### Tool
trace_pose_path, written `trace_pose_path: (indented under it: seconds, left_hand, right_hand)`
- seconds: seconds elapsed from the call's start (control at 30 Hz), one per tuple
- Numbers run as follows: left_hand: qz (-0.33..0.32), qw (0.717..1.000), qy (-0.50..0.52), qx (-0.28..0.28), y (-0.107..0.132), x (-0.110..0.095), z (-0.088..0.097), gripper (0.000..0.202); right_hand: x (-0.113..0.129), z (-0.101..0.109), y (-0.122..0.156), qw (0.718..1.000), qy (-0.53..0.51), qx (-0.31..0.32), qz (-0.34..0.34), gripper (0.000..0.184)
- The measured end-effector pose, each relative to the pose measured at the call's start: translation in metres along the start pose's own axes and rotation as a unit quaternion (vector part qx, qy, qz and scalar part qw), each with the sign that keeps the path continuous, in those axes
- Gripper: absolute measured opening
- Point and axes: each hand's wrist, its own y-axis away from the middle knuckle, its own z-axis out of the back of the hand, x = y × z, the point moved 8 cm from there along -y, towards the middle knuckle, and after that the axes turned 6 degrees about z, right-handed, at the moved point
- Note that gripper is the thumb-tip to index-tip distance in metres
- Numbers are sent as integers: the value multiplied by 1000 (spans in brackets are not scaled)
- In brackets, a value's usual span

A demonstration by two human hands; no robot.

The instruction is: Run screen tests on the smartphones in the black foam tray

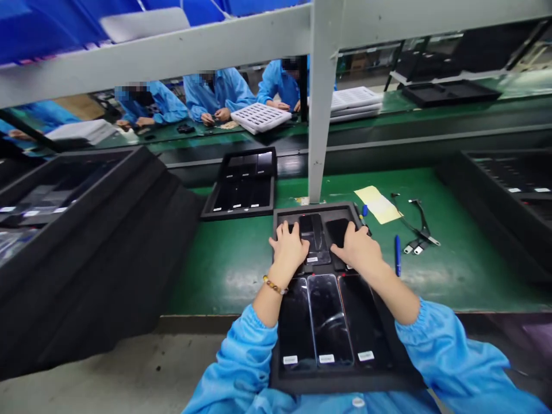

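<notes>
A black foam tray (345,380) lies in front of me, tilted over the bench's near edge, with phones in two rows. My left hand (290,246) grips the phone in the far-left slot, thumb on its right side, and hides most of it. Over the far-right slot, my right hand (360,248) spans a dark phone (337,230) between thumb and fingers. Between the hands lies another phone (317,238) with a white label. Three larger labelled phones, including a middle one (331,322), fill the near row.
A second phone tray (241,195) sits behind on the green bench (233,253). Stacked black trays (142,241) rise at left; more trays (495,218) stand at right. A yellow paper (378,205), blue pen (397,256) and black cables (425,227) lie rightward. A post (318,115) stands ahead; co-workers sit beyond.
</notes>
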Motion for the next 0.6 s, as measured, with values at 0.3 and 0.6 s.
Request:
trace_pose_path:
  seconds: [0.3, 0.6]
  left_hand:
    - [0, 1000, 23, 1, -2, 2, 3, 59]
    - [-90, 993, -65, 44, -31, -60, 10, 72]
  right_hand:
    - [-4, 1, 2, 999, -18, -31, -5, 83]
    - [-7, 10, 11, 994, -40, -90, 39, 71]
